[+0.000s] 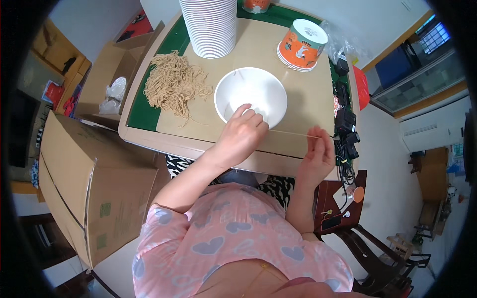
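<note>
Nearest to us, our right hand (318, 155) sits at the table's (189, 145) near edge toward its right corner, fingers pinched shut on one end of a thin pale strand (290, 132). The strand runs taut along the near edge to our left hand (243, 131), whose fingers are closed on its other end just at the near rim of the white bowl (251, 94).

The bowl stands a little in from the near edge, about midway across the table, on a tan mat (308, 99) that covers most of the top. We cannot tell what, if anything, lies inside it beyond our fingertips.

Just left of the bowl, toward the left edge, a loose heap of tan strands (174, 82) lies partly on the mat and partly on the green surface.

Farther back, a tall stack of white bowls (208, 25) rises near the far edge, and an orange paper cup stack (301, 44) stands tilted toward the far right corner. Black chargers and cables (345, 124) crowd the right edge.

Off the table to the left stand cardboard boxes (89, 184).
</note>
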A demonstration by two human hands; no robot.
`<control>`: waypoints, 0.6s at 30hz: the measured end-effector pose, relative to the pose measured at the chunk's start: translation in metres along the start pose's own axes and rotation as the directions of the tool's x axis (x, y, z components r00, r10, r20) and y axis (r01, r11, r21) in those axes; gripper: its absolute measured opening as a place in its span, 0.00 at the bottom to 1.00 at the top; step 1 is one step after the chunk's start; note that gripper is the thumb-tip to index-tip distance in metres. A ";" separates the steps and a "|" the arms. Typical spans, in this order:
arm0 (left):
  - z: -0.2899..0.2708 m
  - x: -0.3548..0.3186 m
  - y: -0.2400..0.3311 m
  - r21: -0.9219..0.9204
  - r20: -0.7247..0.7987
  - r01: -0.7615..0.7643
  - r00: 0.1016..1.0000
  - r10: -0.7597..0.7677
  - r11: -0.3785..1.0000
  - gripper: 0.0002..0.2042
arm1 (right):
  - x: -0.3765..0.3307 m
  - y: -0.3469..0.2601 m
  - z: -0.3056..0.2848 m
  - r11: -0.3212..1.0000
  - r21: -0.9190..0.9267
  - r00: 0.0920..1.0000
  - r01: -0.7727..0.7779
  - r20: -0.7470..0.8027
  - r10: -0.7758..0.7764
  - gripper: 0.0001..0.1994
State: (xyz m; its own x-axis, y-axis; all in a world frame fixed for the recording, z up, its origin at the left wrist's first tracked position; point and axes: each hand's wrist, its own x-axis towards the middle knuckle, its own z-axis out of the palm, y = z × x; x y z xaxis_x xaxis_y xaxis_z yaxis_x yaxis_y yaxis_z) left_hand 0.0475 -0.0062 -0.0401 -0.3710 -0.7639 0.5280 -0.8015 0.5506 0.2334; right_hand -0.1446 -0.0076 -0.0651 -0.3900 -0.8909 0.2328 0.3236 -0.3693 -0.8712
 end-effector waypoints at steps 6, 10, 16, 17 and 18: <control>-0.032 0.005 0.022 -0.184 -0.172 0.137 0.971 -0.169 0.973 0.08 | -0.005 -0.028 0.009 0.930 0.297 0.961 -0.216 0.233 0.148 0.08; -0.078 -0.021 0.036 -0.173 0.303 0.523 0.835 -0.460 0.835 0.12 | -0.019 -0.012 0.007 0.936 0.108 0.851 -0.335 0.461 0.251 0.13; -0.064 -0.017 0.043 -0.641 0.261 0.496 0.859 -0.441 0.586 0.13 | -0.033 -0.010 0.014 0.963 0.011 0.764 -0.268 0.611 0.206 0.18; -0.054 -0.012 0.046 -0.754 0.332 0.542 0.802 -0.497 0.371 0.14 | -0.032 -0.011 0.014 0.967 0.004 0.744 -0.254 0.640 0.192 0.19; -0.047 -0.010 0.048 -0.754 0.331 0.542 0.802 -0.497 0.372 0.14 | -0.032 -0.012 0.012 0.970 0.001 0.720 -0.243 0.671 0.179 0.20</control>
State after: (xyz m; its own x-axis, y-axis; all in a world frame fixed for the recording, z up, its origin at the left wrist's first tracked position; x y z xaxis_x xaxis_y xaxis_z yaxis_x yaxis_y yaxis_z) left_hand 0.0349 0.0433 0.0037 -0.0546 -0.9978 0.0372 -0.1461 0.0448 0.9883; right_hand -0.1251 0.0225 -0.0566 0.3552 -0.8848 0.3016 0.4098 -0.1425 -0.9010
